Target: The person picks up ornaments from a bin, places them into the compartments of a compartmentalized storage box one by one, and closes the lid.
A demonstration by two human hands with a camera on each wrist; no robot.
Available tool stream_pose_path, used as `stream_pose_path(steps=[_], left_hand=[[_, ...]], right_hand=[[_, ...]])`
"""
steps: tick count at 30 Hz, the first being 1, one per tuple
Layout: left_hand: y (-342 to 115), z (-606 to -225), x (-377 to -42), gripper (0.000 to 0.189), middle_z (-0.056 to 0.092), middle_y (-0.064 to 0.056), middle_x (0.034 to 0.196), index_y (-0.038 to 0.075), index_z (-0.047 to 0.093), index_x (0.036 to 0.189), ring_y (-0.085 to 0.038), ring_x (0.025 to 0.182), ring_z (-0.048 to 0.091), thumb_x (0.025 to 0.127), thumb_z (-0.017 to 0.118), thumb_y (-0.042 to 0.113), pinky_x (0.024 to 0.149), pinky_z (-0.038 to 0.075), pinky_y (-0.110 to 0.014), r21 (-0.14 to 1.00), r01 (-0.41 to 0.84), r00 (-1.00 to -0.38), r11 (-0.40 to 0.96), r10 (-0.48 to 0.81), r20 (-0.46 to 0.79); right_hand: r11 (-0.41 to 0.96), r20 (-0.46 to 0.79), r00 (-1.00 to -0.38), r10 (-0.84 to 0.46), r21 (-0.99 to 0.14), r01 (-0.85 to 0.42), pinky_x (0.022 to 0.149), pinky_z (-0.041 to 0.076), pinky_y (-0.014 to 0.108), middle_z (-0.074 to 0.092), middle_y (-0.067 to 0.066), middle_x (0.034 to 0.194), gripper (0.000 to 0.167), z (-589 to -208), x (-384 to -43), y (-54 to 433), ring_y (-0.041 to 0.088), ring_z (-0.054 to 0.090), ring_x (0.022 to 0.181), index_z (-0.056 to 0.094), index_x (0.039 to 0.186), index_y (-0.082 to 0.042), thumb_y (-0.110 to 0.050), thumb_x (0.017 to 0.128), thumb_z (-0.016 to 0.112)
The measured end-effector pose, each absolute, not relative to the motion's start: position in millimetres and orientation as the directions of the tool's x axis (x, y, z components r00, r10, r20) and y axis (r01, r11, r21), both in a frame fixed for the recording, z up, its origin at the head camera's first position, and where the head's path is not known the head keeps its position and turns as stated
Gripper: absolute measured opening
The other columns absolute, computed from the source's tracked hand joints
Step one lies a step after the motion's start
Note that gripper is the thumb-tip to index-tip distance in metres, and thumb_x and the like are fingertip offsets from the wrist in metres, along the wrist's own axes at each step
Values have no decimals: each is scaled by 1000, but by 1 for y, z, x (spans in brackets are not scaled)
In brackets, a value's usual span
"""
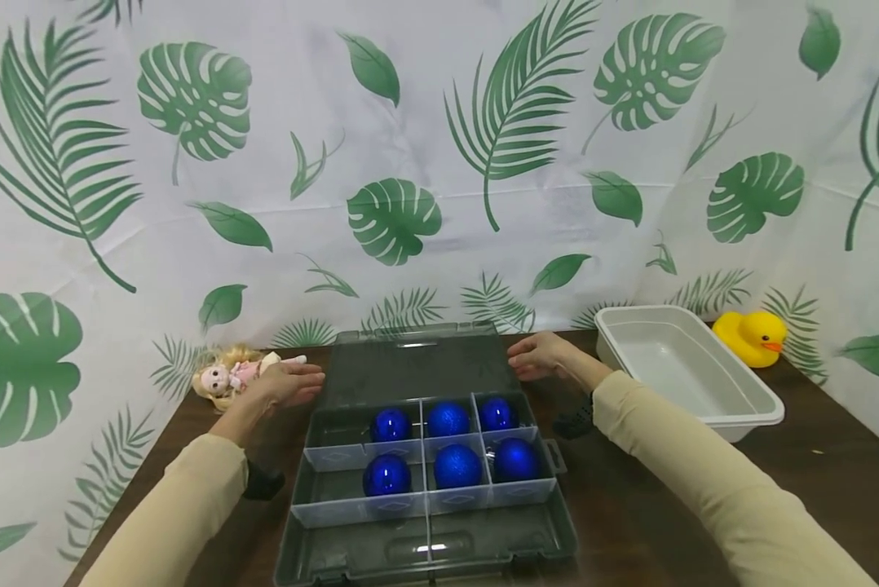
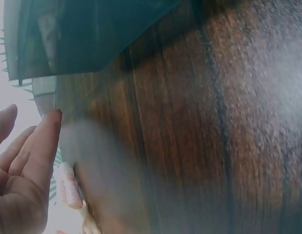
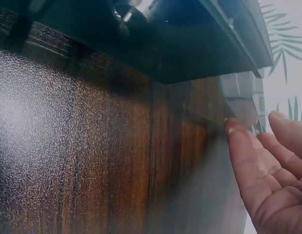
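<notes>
A see-through dark grey compartment box (image 1: 351,546) stands on the table, its lid (image 1: 417,371) swung back flat toward the wall. Several blue baubles (image 1: 457,465), some shiny and some matte or glittery, sit in the back and middle rows; the front row holds none. My left hand (image 1: 289,386) is beside the lid's left edge, fingers fairly straight and pointing toward it. At the opposite edge, my right hand (image 1: 545,356) mirrors it with loosely bent fingers. Both wrist views show nothing between the fingers of the left hand (image 2: 29,180) or right hand (image 3: 268,180).
Behind my left hand lies a small blond doll (image 1: 223,377) in pink. At the right stands a white basin (image 1: 748,414), with a yellow rubber duck (image 1: 751,338) behind it. A leaf-patterned cloth (image 1: 439,277) hangs along the back of the dark wooden table (image 1: 630,522).
</notes>
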State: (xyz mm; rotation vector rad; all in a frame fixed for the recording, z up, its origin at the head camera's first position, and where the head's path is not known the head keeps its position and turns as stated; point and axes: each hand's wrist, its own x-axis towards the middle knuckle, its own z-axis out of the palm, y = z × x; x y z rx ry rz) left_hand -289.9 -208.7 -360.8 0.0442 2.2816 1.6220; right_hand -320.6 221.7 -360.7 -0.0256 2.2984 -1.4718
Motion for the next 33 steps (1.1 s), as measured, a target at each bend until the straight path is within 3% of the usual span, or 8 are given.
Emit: stream_pose_path(steps=[4, 7, 11, 14, 20, 25, 29, 33], left_hand=[[-207, -364, -291, 48, 53, -31, 127, -20, 36, 132, -9, 87, 63, 94, 53, 3, 80, 55, -27, 926, -179, -943, 333, 211, -259], [-207, -367, -292, 47, 64, -21, 114, -21, 36, 132, -4, 81, 62, 93, 53, 0, 75, 56, -23, 932, -202, -940, 301, 207, -271], [-207, -368, -292, 46, 67, -10, 104, -21, 36, 131, 0, 77, 60, 92, 53, -3, 72, 55, -20, 935, -234, -937, 265, 195, -290], [-207, -369, -292, 47, 66, -16, 111, -21, 36, 132, -1, 77, 60, 92, 53, -3, 73, 55, -21, 941, -230, -943, 249, 183, -279], [-207, -365, -292, 49, 65, -12, 116, -14, 37, 136, -2, 87, 62, 95, 54, 5, 84, 53, -25, 958, -169, -963, 233, 170, -211], [-208, -360, -292, 50, 45, -24, 138, -8, 34, 141, -10, 104, 61, 97, 51, 8, 94, 48, -31, 961, -98, -972, 258, 181, -148], [-207, -357, -292, 50, 37, -23, 143, -4, 33, 143, -22, 122, 51, 98, 50, 11, 99, 44, -32, 962, -74, -980, 264, 159, -119], [-204, -352, -291, 51, 40, -23, 143, -2, 36, 142, -11, 112, 57, 96, 53, 12, 93, 48, -24, 963, -31, -991, 267, 116, -64]], right_hand=[[450, -331, -913, -239, -871, 198, 83, 55, 34, 54, 30, 125, 46, -363, -319, 223, 16, 64, 86, 41, 132, 16, -1, 92, 56], [436, -326, -917, -230, -877, 202, 81, 56, 32, 54, 30, 125, 45, -365, -318, 223, 15, 64, 84, 42, 131, 16, 1, 91, 57], [419, -310, -925, -222, -886, 196, 80, 56, 32, 52, 31, 126, 45, -367, -318, 222, 14, 64, 84, 43, 131, 15, 2, 91, 57], [408, -287, -934, -214, -895, 181, 82, 55, 33, 49, 32, 129, 45, -367, -317, 221, 15, 64, 89, 42, 132, 15, 2, 92, 56], [344, -220, -958, -181, -927, 148, 83, 55, 33, 50, 31, 129, 47, -361, -316, 220, 11, 63, 86, 38, 136, 14, 0, 94, 53], [328, -156, -973, -172, -940, 93, 83, 54, 30, 50, 29, 129, 47, -354, -315, 219, 8, 61, 87, 38, 136, 12, -1, 94, 53], [360, -72, -987, -144, -933, 15, 76, 54, 22, 53, 26, 125, 43, -350, -315, 219, 6, 57, 87, 44, 132, 12, -2, 92, 56], [372, 30, -993, -114, -925, -71, 66, 49, 17, 58, 16, 108, 39, -343, -313, 218, 4, 54, 77, 47, 126, 11, -2, 91, 58]])
